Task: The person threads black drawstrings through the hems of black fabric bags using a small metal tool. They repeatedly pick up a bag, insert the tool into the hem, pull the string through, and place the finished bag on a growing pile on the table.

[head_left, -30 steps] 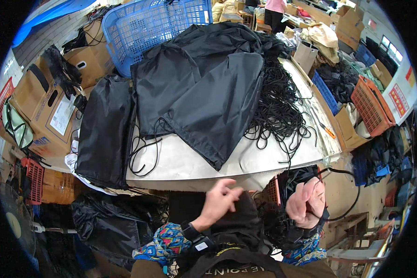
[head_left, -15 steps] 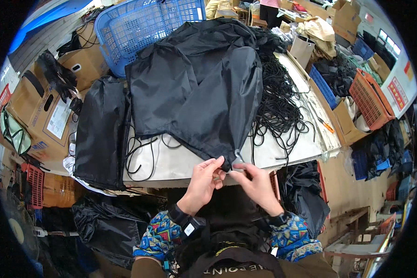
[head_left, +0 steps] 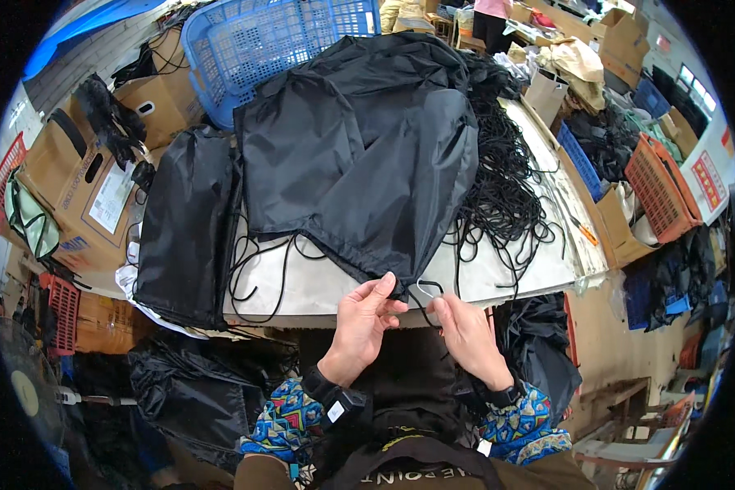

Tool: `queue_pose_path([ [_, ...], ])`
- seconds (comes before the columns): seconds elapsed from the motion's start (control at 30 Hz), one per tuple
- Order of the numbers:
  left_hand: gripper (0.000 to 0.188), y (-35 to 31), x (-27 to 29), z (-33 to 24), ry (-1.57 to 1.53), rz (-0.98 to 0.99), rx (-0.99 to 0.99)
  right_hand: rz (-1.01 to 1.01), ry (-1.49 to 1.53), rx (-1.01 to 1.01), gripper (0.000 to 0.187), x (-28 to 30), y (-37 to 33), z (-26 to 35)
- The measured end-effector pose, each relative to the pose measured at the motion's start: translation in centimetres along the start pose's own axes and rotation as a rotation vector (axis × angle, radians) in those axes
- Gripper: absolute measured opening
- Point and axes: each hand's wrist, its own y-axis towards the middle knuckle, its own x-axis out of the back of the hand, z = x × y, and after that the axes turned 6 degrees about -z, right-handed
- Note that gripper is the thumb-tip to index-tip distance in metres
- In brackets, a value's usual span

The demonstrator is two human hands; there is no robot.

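Observation:
A large sheet of black fabric point(head_left: 351, 180) lies bunched over the table, its near corner hanging at the front edge. My left hand point(head_left: 363, 327) pinches that corner between thumb and fingers. Just to the right, my right hand point(head_left: 469, 339) is closed on a thin metal wire hook point(head_left: 421, 288), whose bent tip points toward the corner. A black cord point(head_left: 420, 309) runs from beside the left fingertips, passing by the hook. How the cord sits in the fabric edge is hidden by the fingers.
To the right of the fabric lies a tangled heap of black cords point(head_left: 506, 188) on the pale tabletop point(head_left: 482, 273). A folded black fabric stack point(head_left: 184, 237) sits at left. Behind stands a blue plastic basket point(head_left: 278, 41). Cardboard boxes point(head_left: 77, 196) flank the left side; an orange-handled tool point(head_left: 585, 232) lies right.
My right hand has drawn slightly right and down from the fabric corner, and the hook and black cord now show between the hands. The left hand keeps its pinch. The whole view has shifted slightly.

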Motion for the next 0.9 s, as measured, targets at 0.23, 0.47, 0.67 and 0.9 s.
queue_pose_path([
  [0.23, 0.02, -0.1, -0.5, 0.4, 0.047, -0.035, -0.065, 0.017, -0.211, 0.125, 0.017, 0.0, -1.4, 1.4],
  [0.47, 0.022, -0.7, -0.9, 2.0, 0.097, -0.037, -0.192, -0.078, -0.217, 0.212, 0.013, -1.6, -1.1, 0.4],
  [0.67, 0.019, -0.5, -0.8, 2.5, 0.186, -0.048, -0.259, -0.017, -0.221, 0.231, 0.008, -2.9, -0.5, 0.2],
  [0.9, 0.023, 1.0, 0.9, -2.7, 0.227, -0.113, -0.292, 0.139, -0.279, 0.296, 0.016, 5.5, -2.1, -1.9],
])
